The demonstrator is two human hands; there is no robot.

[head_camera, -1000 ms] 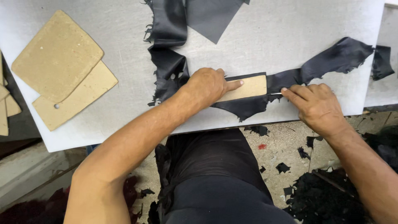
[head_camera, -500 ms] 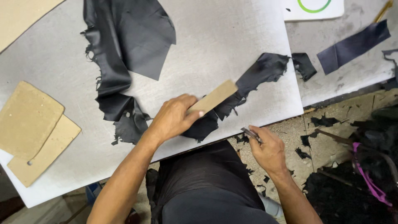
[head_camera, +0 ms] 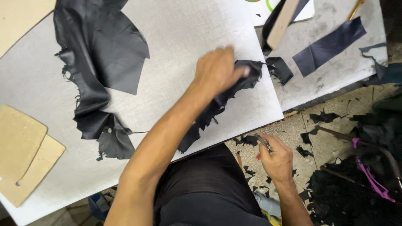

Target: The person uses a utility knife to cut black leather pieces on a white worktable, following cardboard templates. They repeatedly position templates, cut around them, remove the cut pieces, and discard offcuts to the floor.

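My left hand [head_camera: 217, 71] reaches across the white cutting mat [head_camera: 180, 33], blurred by motion. Its fingers curl on the far end of a ragged black leather strip [head_camera: 209, 115], which runs back toward the table's near edge. My right hand [head_camera: 275, 158] hangs below the table edge over the floor, shut on a small cutting knife [head_camera: 264, 141] whose blade points up and left. A tan rectangular template [head_camera: 282, 21] lies at the upper right, apart from both hands.
A large black leather hide [head_camera: 100, 62] covers the mat's left part. Two tan pattern boards [head_camera: 21, 155] lie at the left edge. A dark blue strip [head_camera: 328, 46] and a black offcut [head_camera: 279, 69] sit at the right. Black scraps [head_camera: 318, 117] litter the floor.
My left hand has left the tan template, which now lies at the upper right, and moved to the strip's far end. My right hand dropped from the table to below its edge.
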